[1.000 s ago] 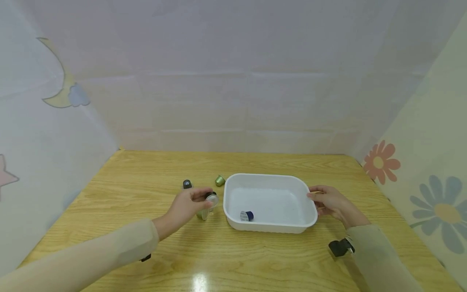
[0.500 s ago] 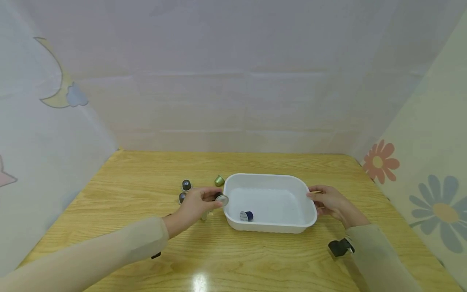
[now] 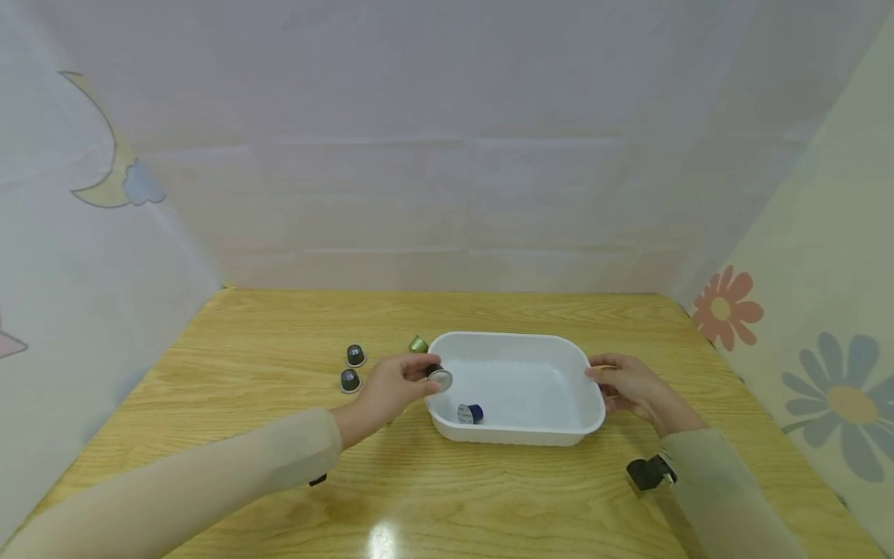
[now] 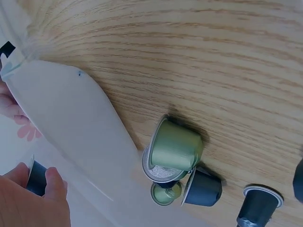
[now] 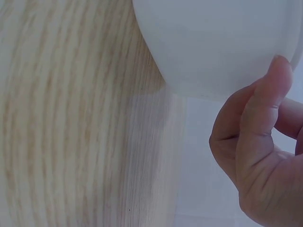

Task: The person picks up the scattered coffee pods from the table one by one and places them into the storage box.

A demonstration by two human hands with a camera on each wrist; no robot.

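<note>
My left hand [image 3: 391,386] pinches a dark coffee capsule [image 3: 440,378] between thumb and fingers, its pale lid facing me, at the tub's left rim. In the left wrist view that capsule [image 4: 36,178] sits between the fingertips. On the right, my right hand [image 3: 632,388] grips the end of a white plastic tub [image 3: 520,388], the thumb [image 5: 278,78] at its rim. One dark blue capsule [image 3: 475,414] lies on its side in the tub's near left corner.
Left of the tub, two dark capsules [image 3: 352,368] stand lid down on the wooden table [image 3: 489,497]. A green capsule [image 3: 417,344] lies by the tub's far left corner. The left wrist view shows another green capsule [image 4: 176,145] leaning among others.
My left hand has carried the dark capsule rightward from the loose capsules to the tub's left rim, uncovering two dark capsules behind it. My right hand keeps its hold on the tub.
</note>
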